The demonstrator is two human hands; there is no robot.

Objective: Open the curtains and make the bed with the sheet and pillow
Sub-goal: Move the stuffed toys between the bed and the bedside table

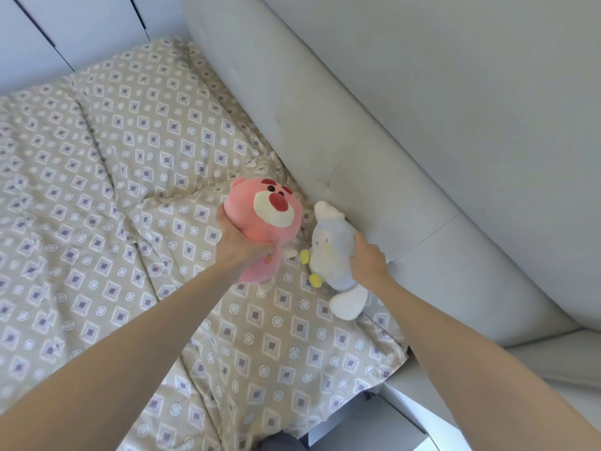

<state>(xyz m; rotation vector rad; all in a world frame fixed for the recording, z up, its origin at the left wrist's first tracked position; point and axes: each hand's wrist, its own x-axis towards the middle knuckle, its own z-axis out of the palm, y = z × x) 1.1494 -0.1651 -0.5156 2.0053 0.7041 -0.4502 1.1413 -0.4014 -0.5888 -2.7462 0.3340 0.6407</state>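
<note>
Left hand (239, 245) has fingers wrapped around the pink bear plush (263, 219), right hand (367, 262) closed on the pale penguin plush (331, 252), both on the patterned sheet (130, 190) by the headboard (374, 177); risk: dragging either rumples the sheet.

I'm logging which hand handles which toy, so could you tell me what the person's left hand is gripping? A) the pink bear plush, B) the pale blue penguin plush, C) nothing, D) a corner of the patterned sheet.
A: the left hand is closed around the pink bear plush at its neck, while the right hand holds the pale blue penguin plush beside the headboard.
</note>
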